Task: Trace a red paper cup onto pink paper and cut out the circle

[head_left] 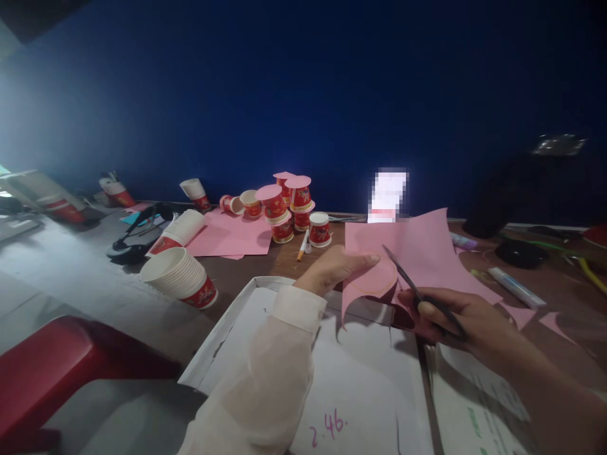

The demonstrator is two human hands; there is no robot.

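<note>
My left hand (334, 268) pinches a sheet of pink paper (422, 253) between thumb and fingers, above a white box lid. A curved line is drawn on the paper, and a cut edge curls down at its lower left. In my right hand (450, 313) is a pair of dark scissors (405, 275), held with the fingers around the handles. Its blades point up and left, at the paper beside the drawn curve. How far the blades are apart I cannot tell. Part of the right hand's fingers lies hidden behind the scissors and the paper.
Red paper cups with pink discs (272, 205) stand stacked at the back. Left of them lie pink sheets (232, 234) and nested cups (183, 278). A white box (327, 398) lies in front. Paper scraps (559, 325) and a glue tube (516, 287) are at right; a red stool (71, 354) stands left.
</note>
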